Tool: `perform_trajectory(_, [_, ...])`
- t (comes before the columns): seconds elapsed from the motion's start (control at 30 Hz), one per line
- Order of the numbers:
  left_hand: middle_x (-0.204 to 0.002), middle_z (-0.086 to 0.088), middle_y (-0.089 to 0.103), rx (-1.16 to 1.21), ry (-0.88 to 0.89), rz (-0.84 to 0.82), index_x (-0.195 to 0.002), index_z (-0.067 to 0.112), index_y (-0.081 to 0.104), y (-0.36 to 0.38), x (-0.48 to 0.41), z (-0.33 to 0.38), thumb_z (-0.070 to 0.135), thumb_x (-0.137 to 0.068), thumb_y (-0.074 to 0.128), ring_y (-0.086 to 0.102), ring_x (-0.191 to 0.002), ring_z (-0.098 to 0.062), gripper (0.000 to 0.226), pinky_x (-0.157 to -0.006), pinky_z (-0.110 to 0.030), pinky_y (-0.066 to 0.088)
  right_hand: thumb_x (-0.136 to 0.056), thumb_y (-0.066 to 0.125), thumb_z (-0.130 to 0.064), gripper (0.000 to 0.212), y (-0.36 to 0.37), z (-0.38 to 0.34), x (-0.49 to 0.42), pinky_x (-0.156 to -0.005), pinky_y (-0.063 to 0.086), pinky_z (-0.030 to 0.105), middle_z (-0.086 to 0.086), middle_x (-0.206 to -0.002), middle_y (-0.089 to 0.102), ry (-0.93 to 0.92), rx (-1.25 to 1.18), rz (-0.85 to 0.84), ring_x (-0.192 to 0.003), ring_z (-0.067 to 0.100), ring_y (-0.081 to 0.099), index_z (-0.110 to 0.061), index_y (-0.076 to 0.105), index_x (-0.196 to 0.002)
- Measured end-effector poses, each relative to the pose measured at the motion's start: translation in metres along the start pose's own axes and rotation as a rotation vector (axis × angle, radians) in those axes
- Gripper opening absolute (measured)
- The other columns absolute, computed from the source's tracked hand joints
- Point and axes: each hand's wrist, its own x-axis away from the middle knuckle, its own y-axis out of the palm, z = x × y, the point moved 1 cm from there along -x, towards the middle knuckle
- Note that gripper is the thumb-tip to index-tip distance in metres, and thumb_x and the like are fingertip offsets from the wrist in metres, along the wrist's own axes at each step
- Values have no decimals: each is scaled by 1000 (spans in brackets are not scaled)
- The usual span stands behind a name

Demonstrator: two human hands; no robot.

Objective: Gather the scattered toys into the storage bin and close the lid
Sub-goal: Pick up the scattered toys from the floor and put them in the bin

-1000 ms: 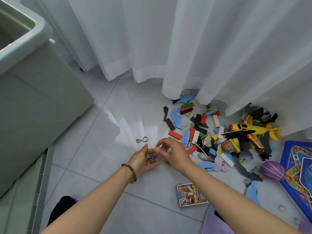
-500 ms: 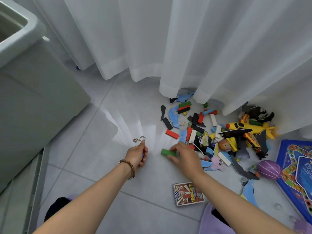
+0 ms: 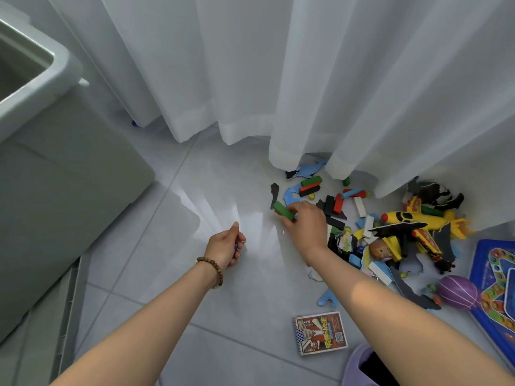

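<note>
Your right hand (image 3: 305, 224) pinches a green block (image 3: 283, 211) in its fingers at the edge of the toy pile (image 3: 362, 218) on the floor. Your left hand (image 3: 224, 246) is curled round small pieces (image 3: 236, 247) that barely show. Gather more blocks against the palm, then carry both handfuls left to the open storage bin (image 3: 65, 62) with the left fist level.

One grey plastic storage bin (image 3: 65, 64), one yellow toy plane (image 3: 412, 217), one purple striped ball (image 3: 457, 292), one blue game board (image 3: 496, 274), one red card box (image 3: 320, 332), one orange-haired doll head (image 3: 378, 249). Three white rectangular blocks (image 3: 359, 206) show plainly. Two long green blocks do too: one held green block (image 3: 284, 211) in the right hand's (image 3: 306, 225) fingers (image 3: 296, 209), one (image 3: 310, 180) on the floor (image 3: 237, 316). The left hand (image 3: 224, 246) grips small pieces, too hidden to count. Black blocks (image 3: 328, 203), red blocks (image 3: 338, 203) and blue cutouts (image 3: 312, 169) overlap uncountably.
</note>
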Motion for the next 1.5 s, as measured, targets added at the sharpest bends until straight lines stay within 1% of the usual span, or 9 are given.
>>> perform_trajectory(0.2, [-38, 10, 49, -6, 13, 9, -64, 12, 50, -5, -5, 8, 36, -98, 42, 35, -40, -11, 42, -37, -14, 26, -88, 62, -29, 24, 5, -4, -15, -65, 42, 29, 10, -98, 65, 122, 122, -169, -90, 25, 61, -7, 65, -96])
perform_trajectory(0.4, [-58, 0, 45, -5, 31, 9, -67, 12, 53, -11, -21, 24, 37, -97, 43, 37, -36, -8, 41, -37, -15, 28, -86, 63, -27, 18, 3, -18, -32, -51, 37, 27, 5, -74, 60, 130, -158, -94, -69, 20, 55, -10, 65, -81])
perform_trajectory(0.6, [-59, 1, 45, -24, 36, 9, -66, 13, 54, -7, -37, 35, 37, -97, 42, 37, -43, -12, 41, -35, -16, 29, -83, 65, -37, 32, 5, -9, -62, -47, 26, 24, 11, -89, 63, 190, -6, -93, -74, 20, 57, -17, 57, -60])
perform_trajectory(0.77, [-58, 1, 46, -60, 56, -16, -66, 13, 56, 2, -44, 42, 37, -97, 43, 38, -41, -10, 41, -35, -14, 29, -76, 70, -47, 41, 2, 4, -59, -73, 47, 31, 5, -111, 54, 155, 43, -147, -102, 21, 53, -13, 66, -100])
perform_trajectory(0.93, [-59, 1, 46, -89, 70, -89, -71, 13, 60, 18, -48, 51, 36, -98, 42, 38, -42, -10, 40, -37, -15, 30, -78, 68, -49, 51, -7, 16, -56, -88, 46, 31, 6, -117, 58, 307, -251, -114, -107, 20, 55, -9, 61, -109])
perform_trajectory(1.13, [-59, 1, 46, -87, 63, -120, -76, 15, 66, 37, -48, 53, 34, -98, 41, 38, -41, -9, 39, -44, -19, 29, -75, 73, -47, 55, -7, 8, -74, -90, 50, 36, 10, -111, 64, 438, -265, -329, -102, 22, 59, -6, 62, -110])
perform_trajectory(1.27, [-60, 0, 45, -74, 47, -89, -79, 16, 68, 37, -50, 52, 33, -98, 42, 37, -45, -12, 38, -46, -21, 30, -73, 76, -41, 35, -5, 0, -82, -64, 42, 26, 8, -70, 56, 468, -291, -474, -65, 15, 52, -8, 65, -76])
perform_trajectory(1.4, [-59, 1, 45, -70, 39, -73, -85, 14, 69, 33, -50, 49, 30, -99, 41, 36, -43, -11, 35, -42, -19, 30, -79, 73, -35, 43, 0, 1, -79, -69, 41, 24, 13, -90, 65, 433, -329, -479, -78, 13, 52, 1, 69, -103])
perform_trajectory(1.5, [-60, 0, 47, -83, 34, -66, -76, 14, 66, 27, -44, 52, 30, -99, 42, 37, -45, -12, 37, -41, -18, 31, -79, 73, -34, 43, -4, -1, -70, -66, 40, 19, -1, -85, 57, 426, -378, -476, -77, 10, 51, -5, 66, -109])
